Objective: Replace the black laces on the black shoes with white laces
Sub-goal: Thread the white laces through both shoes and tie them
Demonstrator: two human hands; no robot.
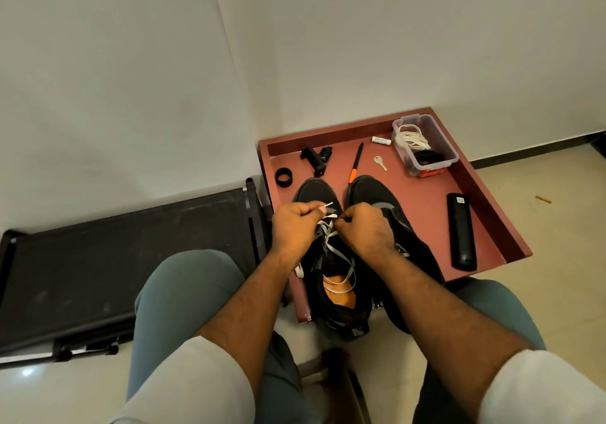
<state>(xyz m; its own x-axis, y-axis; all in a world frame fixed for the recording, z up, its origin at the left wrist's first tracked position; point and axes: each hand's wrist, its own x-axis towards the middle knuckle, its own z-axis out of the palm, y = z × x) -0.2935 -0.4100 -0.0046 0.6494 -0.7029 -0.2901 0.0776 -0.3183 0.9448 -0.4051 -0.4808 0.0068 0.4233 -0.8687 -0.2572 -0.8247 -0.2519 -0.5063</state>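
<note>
White lace (329,226) runs criss-cross through the eyelets of the left black shoe (323,259), which stands on the red tray (426,207) with its toe pointing away from the person and its heel hanging over the near edge. Both hands sit over the front of this shoe. The left hand (295,223) has its fingers curled tight, pinching one end of the lace, whose tip pokes out past the knuckles. The right hand (364,226) is curled the same way, gripping the other strand just beside the first. Slack loops of the lace trail back over the shoe's orange insole (341,292).

The right black shoe (387,207) stands beside the first, partly covered by the right hand and forearm; whether it is laced cannot be told.

At the far right corner of the tray a clear plastic box (424,143) holds a bundle of white lace at its far end and something dark at its near end, too indistinct to name. Loose on the tray lie a key (380,162), a pen with an orange end (355,164), a small white tube (381,141), a black ring (284,177), a black clamp-like piece (316,159) and a black remote (461,231).

A dark flat frame (124,259) lies on the floor to the left, its near end cut off by the person's knee.
</note>
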